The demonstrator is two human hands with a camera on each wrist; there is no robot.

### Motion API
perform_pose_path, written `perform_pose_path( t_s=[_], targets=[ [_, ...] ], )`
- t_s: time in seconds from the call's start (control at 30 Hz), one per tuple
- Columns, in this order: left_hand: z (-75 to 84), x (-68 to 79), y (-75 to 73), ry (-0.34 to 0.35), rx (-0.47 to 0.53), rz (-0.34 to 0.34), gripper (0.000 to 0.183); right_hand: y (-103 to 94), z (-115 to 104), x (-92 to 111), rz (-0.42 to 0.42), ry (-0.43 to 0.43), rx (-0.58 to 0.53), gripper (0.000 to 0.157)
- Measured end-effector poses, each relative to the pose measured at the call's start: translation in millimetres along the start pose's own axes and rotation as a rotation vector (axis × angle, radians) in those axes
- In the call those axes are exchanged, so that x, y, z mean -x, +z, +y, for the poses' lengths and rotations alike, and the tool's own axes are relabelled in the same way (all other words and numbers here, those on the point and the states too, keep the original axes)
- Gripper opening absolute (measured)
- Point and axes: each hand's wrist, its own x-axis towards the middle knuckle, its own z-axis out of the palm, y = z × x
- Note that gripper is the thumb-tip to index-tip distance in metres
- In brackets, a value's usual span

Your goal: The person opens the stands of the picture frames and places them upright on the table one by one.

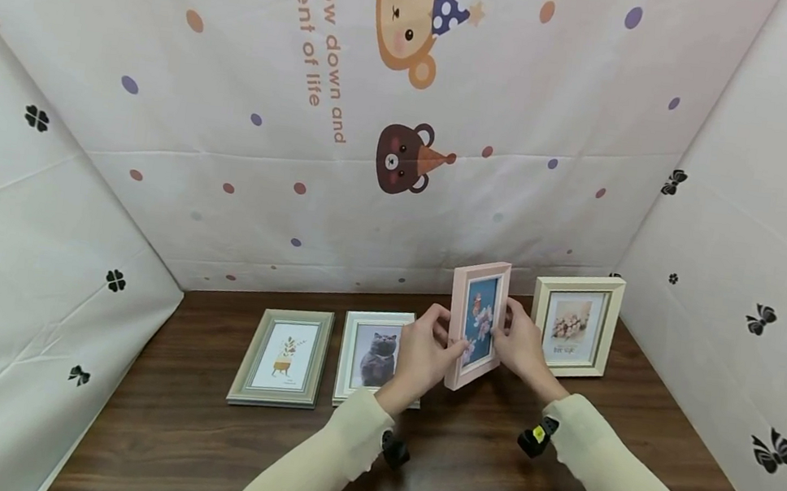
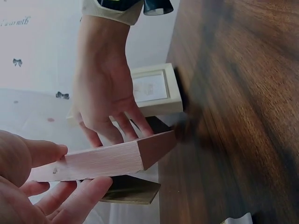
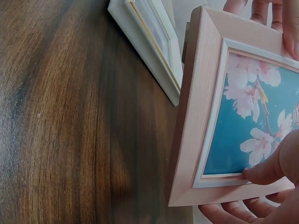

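Observation:
Both hands hold a pink picture frame with a blossom picture, upright and angled above the wooden table. My left hand grips its left side, thumb on the front and fingers behind. The right hand grips the opposite side, its thumb on the front edge by the glass. In the left wrist view, a dark support flap sticks out from the frame's back. Just right of the right hand stands a cream frame with a flower picture. A white frame with a cat picture is partly hidden by the left hand.
A grey-green frame with a plant picture stands at the left. Behind the frames hangs a printed cloth wall, with more cloth at both sides. Dark wooden table extends toward the front.

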Motion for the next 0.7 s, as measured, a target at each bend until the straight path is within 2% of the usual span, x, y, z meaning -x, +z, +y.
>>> perform_pose_path(
  t_s=[0.23,0.7],
  targets=[
    [-1.2,0.2,2.1,0.001,0.000,0.015,0.032,1.9,1.8,-0.7,-0.033,0.020,-0.016,0.060],
    [-2.4,-0.1,2.6,-0.009,-0.002,0.020,0.032,2.2,1.9,-1.9,-0.041,0.023,-0.003,0.061]
  ],
)
